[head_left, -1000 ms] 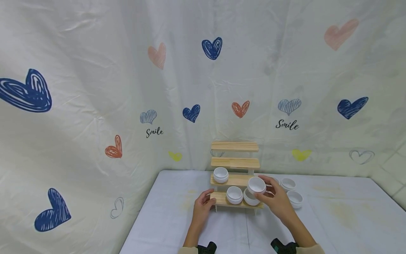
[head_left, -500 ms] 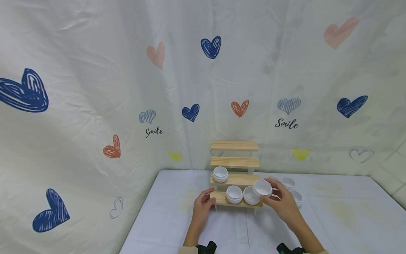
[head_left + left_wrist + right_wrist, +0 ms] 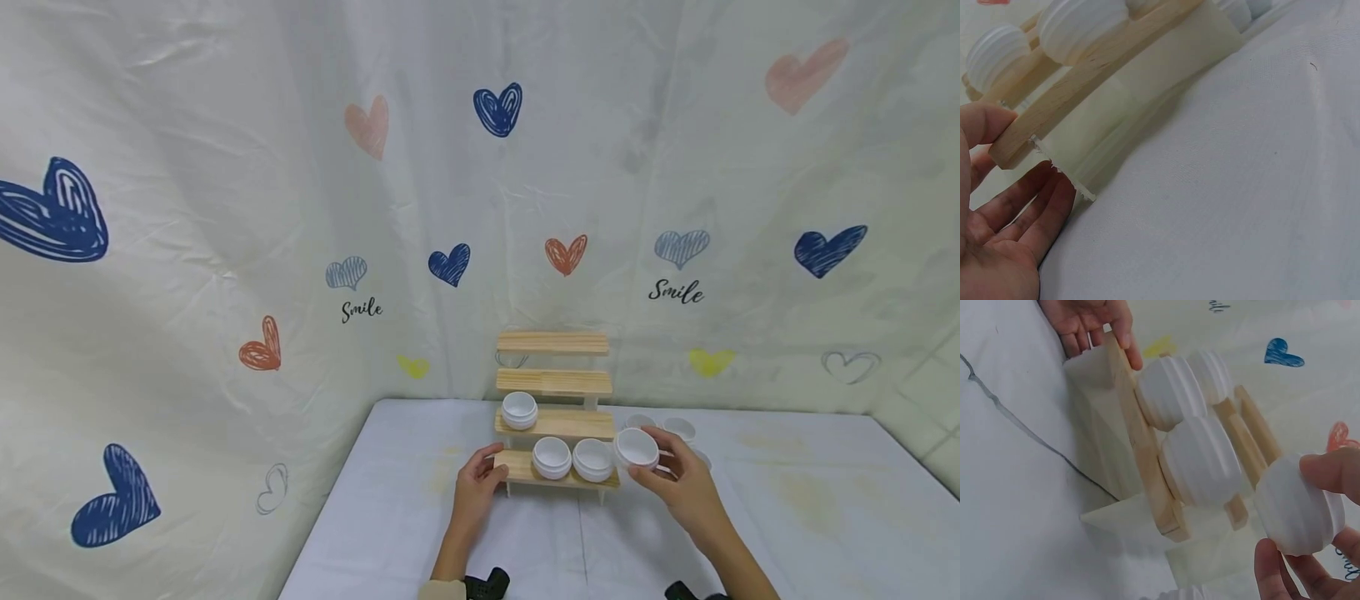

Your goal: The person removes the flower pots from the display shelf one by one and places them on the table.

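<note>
the left hand (image 3: 477, 487) steadies the left end of the wooden stepped shelf (image 3: 555, 421) on the counter (image 3: 420, 533), thumb on its bottom step, fingers relaxed. the right hand (image 3: 678, 485) pinches a white jar (image 3: 637, 448) just right of the shelf. two jars (image 3: 572, 458) sit on the bottom step, one jar (image 3: 519, 410) above; the top steps are bare, loose jars (image 3: 660, 427) waiting behind.
</note>
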